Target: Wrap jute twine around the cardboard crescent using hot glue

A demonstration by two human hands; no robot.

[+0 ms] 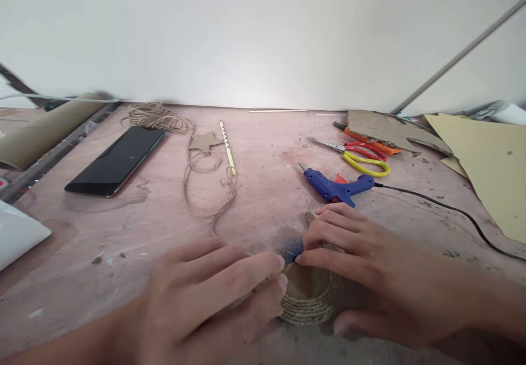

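Observation:
A curved brown piece wound with rows of jute twine (310, 310) lies low in the middle, with a dark blue patch (292, 250) at its far side. My left hand (213, 294) is closed on its left edge, thumb and fingertips together, slightly blurred. My right hand (361, 261) grips the far right side with bent fingers, its thumb by the near edge. A twine strand (213, 225) runs from beside the pencil (227, 146) down under my left hand. Just beyond my right hand lies a blue glue gun (332, 187). My hands hide much of the wound piece.
Red-and-yellow-handled scissors (361, 157), an orange cutter (390, 148) and cardboard scraps (382, 126) lie at the back right. A black cord (444, 206) trails rightward. A phone (117, 159), twine bundle (152, 117) and cardboard star (204, 141) are left; a white wall (246, 36) stands behind.

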